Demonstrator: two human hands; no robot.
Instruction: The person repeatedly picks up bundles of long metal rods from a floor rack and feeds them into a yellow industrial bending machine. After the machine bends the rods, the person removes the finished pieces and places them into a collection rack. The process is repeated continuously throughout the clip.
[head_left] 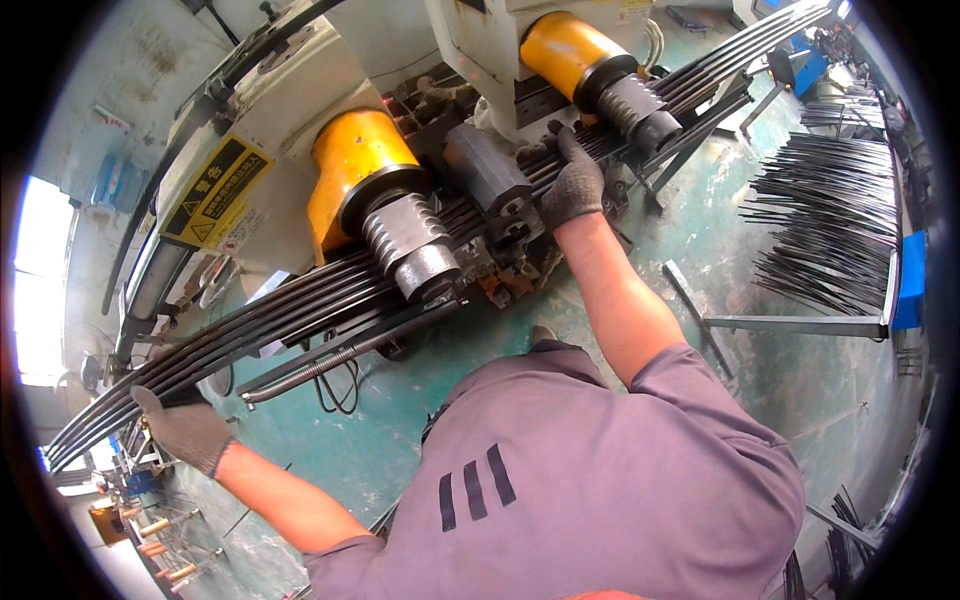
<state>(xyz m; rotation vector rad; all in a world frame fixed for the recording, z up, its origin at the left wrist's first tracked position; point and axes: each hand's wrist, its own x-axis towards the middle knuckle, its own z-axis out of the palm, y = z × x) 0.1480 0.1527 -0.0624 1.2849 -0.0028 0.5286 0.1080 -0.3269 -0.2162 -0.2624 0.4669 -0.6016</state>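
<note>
Your work lies along the dark rods (270, 312), a long bundle that slants from the near left, past the two ridged metal cylinders, to the far right. Your gloved left hand (187, 432) is at the near-left end, seemingly curled around the rods there, with the thumb on the near side and the fingers partly hidden behind them. Your gloved right hand (573, 190) is much farther along, between the dark block (485, 168) and the far ridged cylinder (632, 105); its fingers reach over the bundle, but you cannot tell from this view whether they pinch the rods or merely rest against them. That wide spacing should serve you well, since rods this long will probably sag and sway if held at one place only. Raise or shift both ends together, so the bundle does not twist or fan apart, and let the left hand press the outer rods into line with the rest. Mind your right fingertips most: they sit close to the machine parts, so it would be wise to have them clear before anything turns. Watch too that no rod catches on the near ridged cylinder (405, 232) or the spring-wound bar (345, 357) below it.
</note>
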